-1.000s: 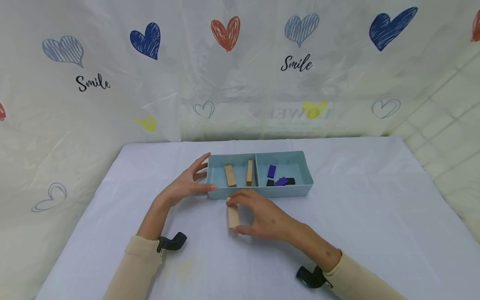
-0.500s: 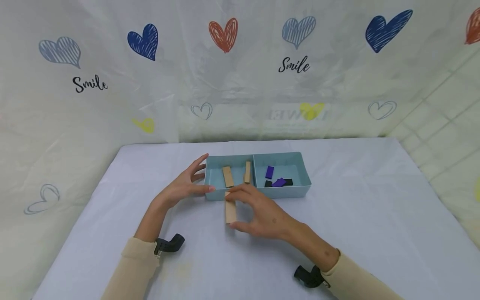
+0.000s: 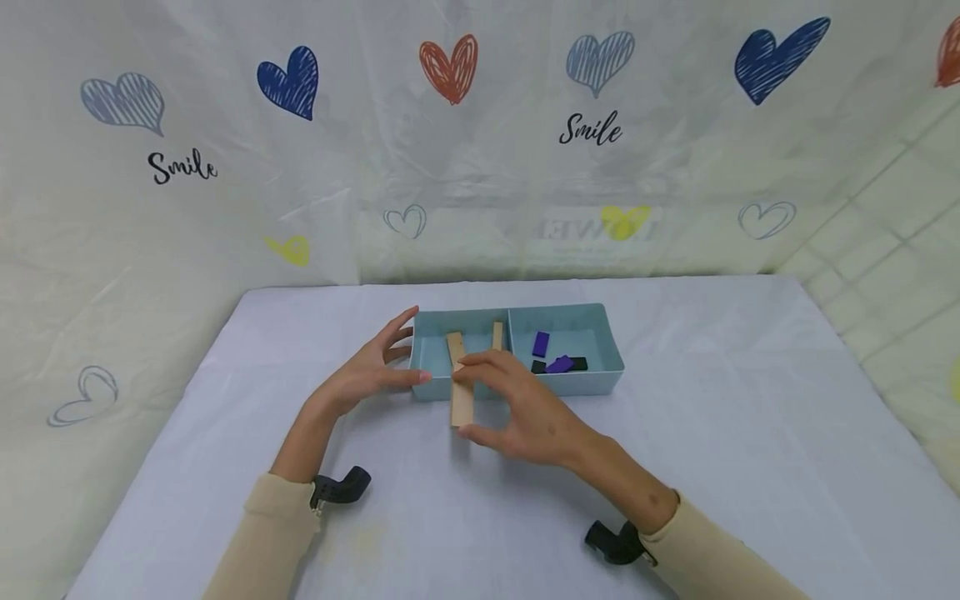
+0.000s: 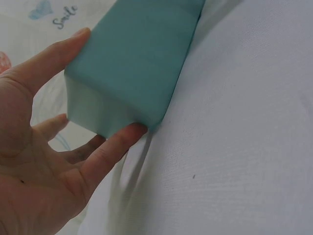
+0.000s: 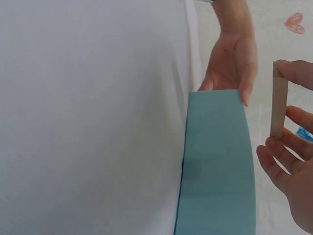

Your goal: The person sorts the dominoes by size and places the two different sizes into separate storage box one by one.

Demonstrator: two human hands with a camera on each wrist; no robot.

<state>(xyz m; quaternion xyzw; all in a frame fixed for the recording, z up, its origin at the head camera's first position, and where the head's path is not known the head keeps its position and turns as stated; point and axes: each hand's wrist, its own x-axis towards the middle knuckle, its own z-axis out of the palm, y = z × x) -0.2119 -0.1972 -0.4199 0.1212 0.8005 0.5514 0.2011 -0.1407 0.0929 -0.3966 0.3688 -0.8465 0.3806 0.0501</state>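
My right hand point(image 3: 528, 412) pinches a plain wooden block point(image 3: 462, 400) by its ends, between thumb and fingertips. The block is raised over the front wall of a light blue two-compartment box point(image 3: 577, 383); in the right wrist view the wooden block point(image 5: 279, 105) is apart from the box point(image 5: 220, 161). My left hand point(image 3: 367, 371) holds the box's left end, thumb on the front rim and fingers spread at the end wall, as the left wrist view also shows. Inside the left compartment lie a wooden block point(image 3: 455, 343) and another wooden block point(image 3: 498, 335), both partly hidden by my right hand.
Purple blocks point(image 3: 541, 343) and black blocks point(image 3: 579, 364) lie in the right compartment. A white cloth point(image 3: 712, 400) covers the table. Behind it hangs a pale curtain point(image 3: 480, 167) printed with hearts. Black wrist cameras point(image 3: 615, 543) sit at both sleeves.
My right hand has lifted the wooden block and moved it away from me, from the cloth in front of the box to above its front rim. The left hand stays at the box's end.
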